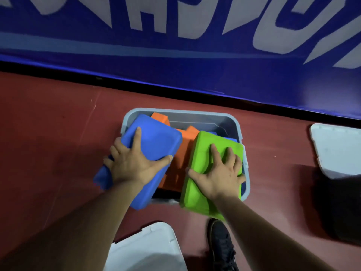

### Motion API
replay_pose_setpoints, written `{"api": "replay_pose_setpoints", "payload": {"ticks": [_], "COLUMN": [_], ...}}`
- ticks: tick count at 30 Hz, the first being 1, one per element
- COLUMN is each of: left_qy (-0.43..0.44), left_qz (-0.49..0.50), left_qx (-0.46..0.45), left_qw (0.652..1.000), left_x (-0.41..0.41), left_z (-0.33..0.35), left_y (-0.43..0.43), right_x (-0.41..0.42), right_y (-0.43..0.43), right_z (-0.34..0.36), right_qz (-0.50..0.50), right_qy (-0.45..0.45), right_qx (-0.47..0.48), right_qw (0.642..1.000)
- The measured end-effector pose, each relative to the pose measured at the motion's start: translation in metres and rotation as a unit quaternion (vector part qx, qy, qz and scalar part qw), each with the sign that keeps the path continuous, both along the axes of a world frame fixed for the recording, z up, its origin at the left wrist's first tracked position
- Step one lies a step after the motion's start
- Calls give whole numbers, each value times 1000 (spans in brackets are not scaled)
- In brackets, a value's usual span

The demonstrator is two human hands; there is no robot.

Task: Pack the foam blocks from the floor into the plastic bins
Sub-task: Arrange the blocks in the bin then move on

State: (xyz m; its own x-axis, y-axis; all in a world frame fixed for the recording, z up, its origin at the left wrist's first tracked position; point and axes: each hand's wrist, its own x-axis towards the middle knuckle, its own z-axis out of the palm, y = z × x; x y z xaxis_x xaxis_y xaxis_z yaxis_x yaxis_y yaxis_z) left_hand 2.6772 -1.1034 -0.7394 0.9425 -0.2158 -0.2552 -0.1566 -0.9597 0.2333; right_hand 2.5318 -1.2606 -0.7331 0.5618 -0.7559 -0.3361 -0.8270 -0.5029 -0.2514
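Step in hand, as judged: seating two blocks into the bin [181,112], which sits under both hands and already looks full to the rim. Blue block [156,141]: lies tilted across the bin's left rim, and its near end overhangs towards the wrist. The left hand [132,165] holds it across its width, with the index finger straight on top, the thumb hooked on the inner edge and the outer fingers bent over the outer edge. Green block [202,147]: under the right hand [218,177], which lies flat on it with fingers spread and grasps nothing. Its near end also sticks out past the rim. Orange blocks [183,153] fill the gap between the two hands. To do this well, slide each block away from the wrists until its near end clears the rim, then press it down level. Do one at a time, as both may jam against the orange ones. Hard to make out:
- the bin floor and near rim are covered, so the room left is unknown;
- the blurred blue shape [102,178] below the left hand's outer fingers may be the same block or a second one;
- a blue sliver [228,138] shows just beyond the right fingertips;
- one lid [148,245] is near the left forearm;
- another lid [336,149], far outside the right hand, is cut off by the frame.
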Motion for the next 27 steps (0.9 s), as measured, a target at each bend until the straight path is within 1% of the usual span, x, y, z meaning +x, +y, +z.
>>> {"api": "replay_pose_setpoints", "payload": {"ticks": [3,6,7,10,11,13,15,19,23,25,27], "left_qy": [2,25,19,-51,-62,-45,-47,-74,16,34,30], "left_qz": [50,82,82,86,91,85,79,73,55,36,12], "left_qx": [11,30,45,54,58,81,86,34,48,26,7], "left_qw": [999,996,995,994,992,992,992,994,997,998,999], "left_x": [8,7,4,0,3,9,12,11,14,15,11], "left_z": [-18,-41,-51,-73,-77,-76,-76,-79,-69,-62,-53], "left_y": [-37,-65,-70,-72,-72,-72,-73,-69,-62,-52,-34], "right_x": [13,23,25,31,36,43,46,45,46,45,43], "right_y": [-26,-46,-51,-56,-58,-59,-59,-58,-57,-57,-53], "right_z": [-18,-36,-44,-59,-62,-64,-66,-67,-61,-56,-48], "right_qz": [53,114,137,184,187,191,188,194,194,197,195], "right_qy": [-16,-20,-8,7,-1,-12,-14,7,26,66,93], "right_qx": [-15,-30,-36,-48,-52,-58,-66,-67,-59,-49,-49], "right_qw": [998,993,990,982,981,980,980,979,979,977,975]}}
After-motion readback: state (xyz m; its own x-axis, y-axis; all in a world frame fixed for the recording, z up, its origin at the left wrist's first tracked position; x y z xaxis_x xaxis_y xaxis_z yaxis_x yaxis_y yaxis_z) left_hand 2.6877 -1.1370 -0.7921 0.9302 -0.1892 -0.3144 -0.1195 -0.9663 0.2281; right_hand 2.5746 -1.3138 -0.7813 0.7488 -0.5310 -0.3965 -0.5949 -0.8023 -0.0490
